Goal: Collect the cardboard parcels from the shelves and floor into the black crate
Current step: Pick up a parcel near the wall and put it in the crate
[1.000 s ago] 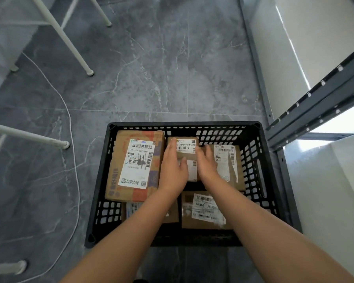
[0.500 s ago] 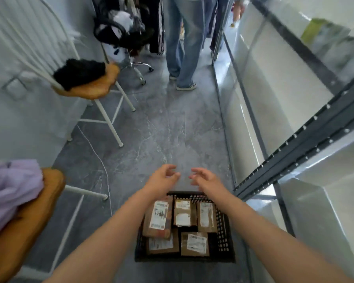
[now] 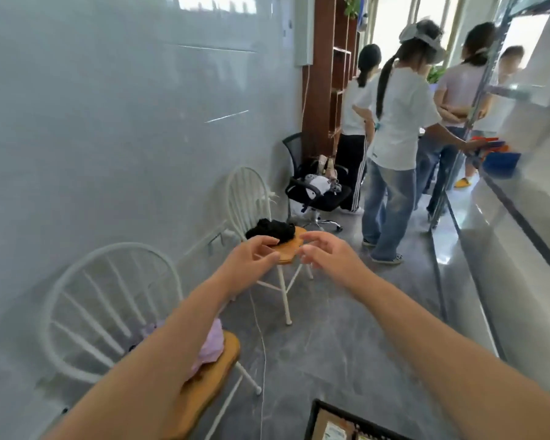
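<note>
Only the far left corner of the black crate [image 3: 323, 416] shows at the bottom edge, with the labelled top of a cardboard parcel [image 3: 335, 431] inside it. My left hand [image 3: 251, 258] and my right hand [image 3: 327, 254] are raised in front of me at mid-frame, well above the crate. Both have their fingers spread and curled and hold nothing. The two hands are a short gap apart, palms turned toward each other.
Two white wire chairs stand along the left wall: a near chair [image 3: 108, 306] with a purple cloth [image 3: 211, 344], a far chair [image 3: 254, 204] with a black bundle. A black office chair [image 3: 315, 185] and several people [image 3: 394, 134] stand farther down the aisle. Shelving [image 3: 505, 217] lines the right.
My hands let go of the parcels in the crate and rose, empty. The view swung up from the crate to the aisle, so the crate dropped to the bottom edge.
</note>
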Available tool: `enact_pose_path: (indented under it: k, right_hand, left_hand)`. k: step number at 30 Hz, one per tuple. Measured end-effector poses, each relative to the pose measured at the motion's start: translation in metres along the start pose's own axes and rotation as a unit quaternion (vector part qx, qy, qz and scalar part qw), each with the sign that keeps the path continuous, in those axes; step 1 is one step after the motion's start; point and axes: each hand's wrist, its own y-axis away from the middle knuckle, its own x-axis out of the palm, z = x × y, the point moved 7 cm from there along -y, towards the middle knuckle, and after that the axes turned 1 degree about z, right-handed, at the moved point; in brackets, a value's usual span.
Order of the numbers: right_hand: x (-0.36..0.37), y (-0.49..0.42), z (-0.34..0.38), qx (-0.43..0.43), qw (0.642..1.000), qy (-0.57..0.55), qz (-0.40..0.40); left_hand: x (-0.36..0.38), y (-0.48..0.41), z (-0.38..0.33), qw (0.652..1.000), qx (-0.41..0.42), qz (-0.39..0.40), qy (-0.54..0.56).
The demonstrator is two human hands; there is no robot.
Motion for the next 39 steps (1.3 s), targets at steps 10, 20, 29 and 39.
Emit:
enact_pose_path:
  k: [10, 20, 29, 39]
  right_hand:
    - [0.203, 0.025, 0.082, -0.13, 0.948, 0.002, 0.29]
    - [0.412, 0.206, 0.133, -0.167, 0.827, -0.044, 0.535]
    - [0.553, 0.384, 0.158, -0.151, 0.738, -0.029, 0.658]
    - [0.677, 0.482, 0.12, -0.116, 0.677, 0.061, 0.724]
  left_hand:
    - [-0.13, 0.21, 0.018, 0.945, -0.112, -0.305, 0.036]
    - [-0.168, 0.5, 0.032, 0.823, -0.235, -0.518, -0.01]
    - [-0.177, 0.742, 0.033, 0.7, -0.307, -0.645, -0.021]
    - [-0.164, 0.888, 0.128, 0.625, -0.372, -0.685, 0.049]
